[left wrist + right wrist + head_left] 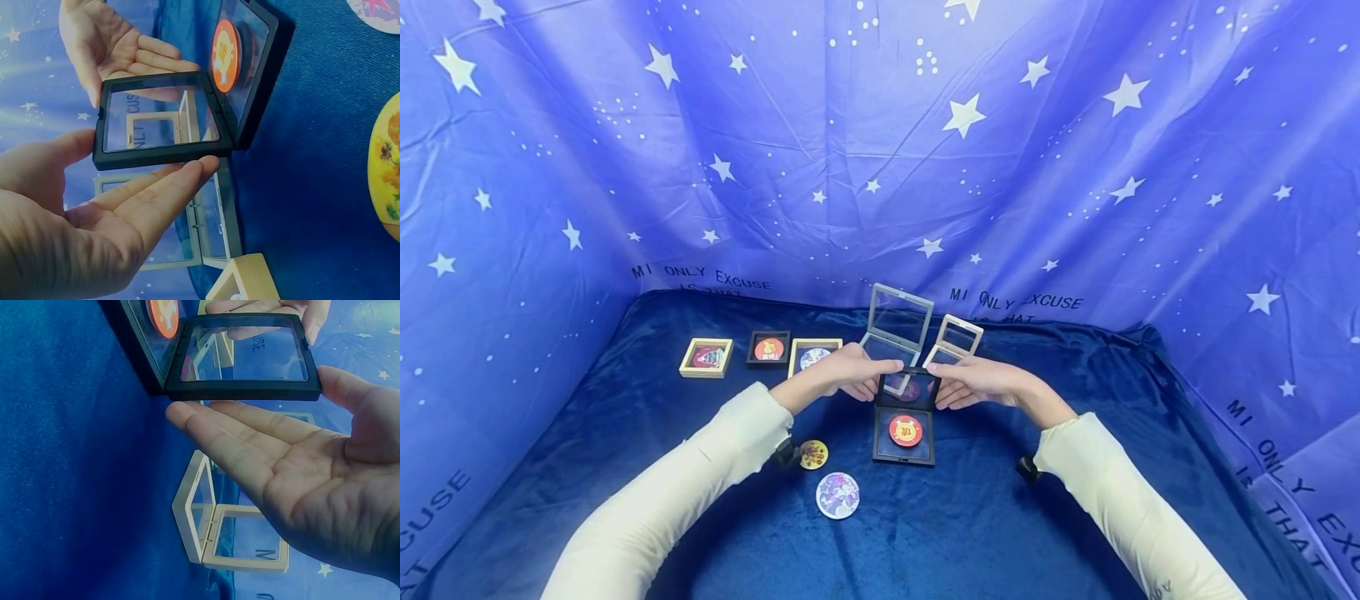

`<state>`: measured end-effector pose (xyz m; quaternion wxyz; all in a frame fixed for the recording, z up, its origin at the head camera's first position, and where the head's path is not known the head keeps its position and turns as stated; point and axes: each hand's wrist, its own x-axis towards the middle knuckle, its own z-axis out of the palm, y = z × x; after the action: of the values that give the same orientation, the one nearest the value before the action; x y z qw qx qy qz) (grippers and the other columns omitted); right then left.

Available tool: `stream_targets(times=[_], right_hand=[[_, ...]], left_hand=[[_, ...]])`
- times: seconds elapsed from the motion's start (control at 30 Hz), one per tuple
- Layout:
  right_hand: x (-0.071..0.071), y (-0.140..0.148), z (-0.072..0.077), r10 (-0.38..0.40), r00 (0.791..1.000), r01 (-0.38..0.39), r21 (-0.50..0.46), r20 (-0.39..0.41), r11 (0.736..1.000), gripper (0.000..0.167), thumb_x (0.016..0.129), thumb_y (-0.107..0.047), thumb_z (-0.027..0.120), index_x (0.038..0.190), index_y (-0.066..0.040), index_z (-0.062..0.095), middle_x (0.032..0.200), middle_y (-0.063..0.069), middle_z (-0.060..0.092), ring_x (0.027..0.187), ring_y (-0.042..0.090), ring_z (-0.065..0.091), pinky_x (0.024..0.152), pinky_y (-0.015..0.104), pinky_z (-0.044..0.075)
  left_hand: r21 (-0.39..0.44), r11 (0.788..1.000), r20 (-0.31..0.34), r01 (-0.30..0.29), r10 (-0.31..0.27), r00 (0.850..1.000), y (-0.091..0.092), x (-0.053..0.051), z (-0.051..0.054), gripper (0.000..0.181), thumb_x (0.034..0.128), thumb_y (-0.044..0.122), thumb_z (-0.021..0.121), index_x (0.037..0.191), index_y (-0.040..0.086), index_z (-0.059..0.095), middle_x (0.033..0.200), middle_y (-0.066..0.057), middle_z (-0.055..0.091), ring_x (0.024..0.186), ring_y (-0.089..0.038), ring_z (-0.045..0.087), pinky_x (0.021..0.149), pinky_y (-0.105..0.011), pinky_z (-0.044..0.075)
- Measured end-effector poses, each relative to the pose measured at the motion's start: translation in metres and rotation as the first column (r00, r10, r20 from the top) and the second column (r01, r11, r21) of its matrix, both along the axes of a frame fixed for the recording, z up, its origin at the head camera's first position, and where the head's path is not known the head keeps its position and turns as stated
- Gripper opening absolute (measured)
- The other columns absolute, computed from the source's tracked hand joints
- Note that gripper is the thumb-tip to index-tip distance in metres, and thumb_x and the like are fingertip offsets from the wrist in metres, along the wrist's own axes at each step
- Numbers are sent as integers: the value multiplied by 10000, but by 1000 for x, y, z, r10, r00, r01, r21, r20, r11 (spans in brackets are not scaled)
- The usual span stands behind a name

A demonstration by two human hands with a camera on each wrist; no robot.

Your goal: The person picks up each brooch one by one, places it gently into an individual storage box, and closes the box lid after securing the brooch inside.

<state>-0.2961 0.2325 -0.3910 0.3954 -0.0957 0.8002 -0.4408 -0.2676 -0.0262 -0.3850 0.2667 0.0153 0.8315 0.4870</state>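
Nearest, a purple badge (838,496) lies on the blue-covered table (1000,533), a yellow badge (814,454) just beyond. Next, the open black case (902,459) sits on the table, holding 1 red badge (906,431). The left hand (859,371) and right hand (977,381) pinch its raised lid between thumb and fingers, 1 per side. Behind stand 2 open frames, grey (902,293) and cream (962,322), before a starry curtain (850,125).

A dark blue cloth-covered surface (985,517) supports an open black case (885,442). Relative to this case: open grey case (900,317), 12 o'clock; open beige case (961,335), 1 o'clock; purple-white badge (837,496), 8; yellow badge (813,454), 9; three framed badges (768,349), 10.
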Motion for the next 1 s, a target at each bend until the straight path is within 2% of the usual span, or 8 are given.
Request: stream_targets(times=[0.27, 0.5, 0.67, 1.0], right_hand=[[1, 0, -2, 14, 1000, -14, 13, 11, 1000, 698, 1052, -490, 445, 1331, 140, 560, 1275, 286, 666, 1221, 360, 656, 1070, 455, 498], [1, 0, -3, 23, 1000, -23, 11, 19, 1000, 718, 1045, -513, 453, 1347, 131, 548, 1277, 288, 664, 1204, 360, 667, 1055, 454, 510], [2, 0, -4, 16, 1000, -16, 0, 25, 1000, 721, 1048, -513, 452, 1364, 130, 534, 1278, 295, 661, 1215, 370, 660, 1054, 449, 511], [2, 0, -4, -2, 1000, 3, -28, 26, 1000, 741, 1048, -506, 472, 1373, 159, 510, 1298, 316, 642, 1243, 377, 643, 1056, 441, 508]], left_hand=[[22, 1000, 56, 4, -5, 998, -4, -2, -4, 638, 932, 526, 668, 1082, -93, 692, 1118, -254, 740, 1043, -352, 741, 944, -450, 574], [36, 999, 95, 23, -26, 995, -6, -1, -4, 710, 939, 555, 642, 1169, -117, 664, 1141, -266, 731, 1045, -358, 739, 931, -448, 579], [66, 998, 73, 17, -22, 997, -5, 0, -7, 690, 947, 537, 638, 1125, -129, 665, 1119, -274, 734, 1041, -365, 739, 921, -444, 583], [112, 993, 29, -41, 38, 999, -2, 3, -15, 680, 944, 519, 654, 1110, -140, 681, 1098, -278, 738, 1016, -352, 747, 892, -422, 596]])
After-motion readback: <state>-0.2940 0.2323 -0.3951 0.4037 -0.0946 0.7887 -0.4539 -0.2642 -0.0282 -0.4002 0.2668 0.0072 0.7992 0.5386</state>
